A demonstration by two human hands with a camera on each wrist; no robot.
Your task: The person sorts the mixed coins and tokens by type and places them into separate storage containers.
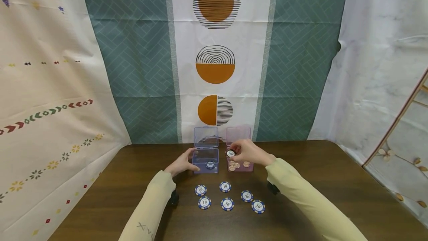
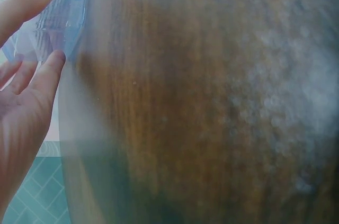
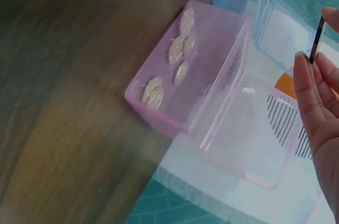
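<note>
Above the pink box (image 1: 239, 164), right hand (image 1: 249, 152) pinching a chip (image 1: 230, 154); left hand (image 1: 182, 162) steadying the blue box (image 1: 206, 161), already holding one chip; six chips (image 1: 227, 204) waiting on the worktop (image 1: 334, 181).

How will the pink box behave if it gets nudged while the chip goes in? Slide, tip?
The pink box looks thin, clear plastic holding only a few coins, so probably light and apt to slide on the smooth table. Its open lid stands upright, so a knock there might tip it backward. No hand steadies it; the right hand pinches a chip.
</note>
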